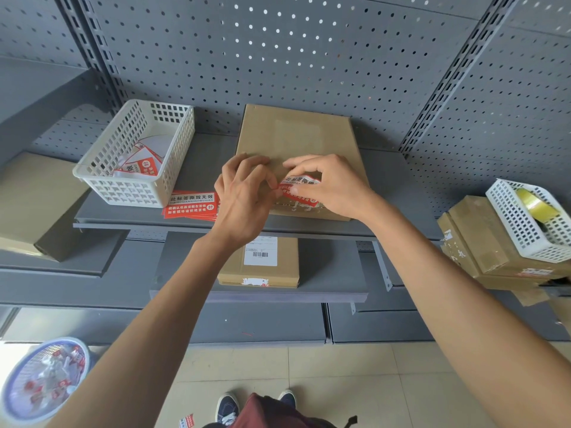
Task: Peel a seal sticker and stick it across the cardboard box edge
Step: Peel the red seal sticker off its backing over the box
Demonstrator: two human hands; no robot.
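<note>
A flat brown cardboard box [296, 134] lies on the grey shelf [197, 168], reaching back to the pegboard. Over its near edge, both my hands hold one red and white seal sticker [298, 188]. My right hand [333, 186] grips the sticker from the right with thumb and fingers. My left hand [247, 196] pinches its left end with the fingertips. The sticker is curled, and I cannot tell if it touches the box. A small stack of the same stickers [191, 205] lies on the shelf just left of my left hand.
A white plastic basket [136, 156] with sticker backings stands at the left. Another box [259, 264] lies on the lower shelf. At the right, a white basket with a tape roll [534, 214] sits on cardboard boxes. A round bin [43, 378] of scraps is on the floor, lower left.
</note>
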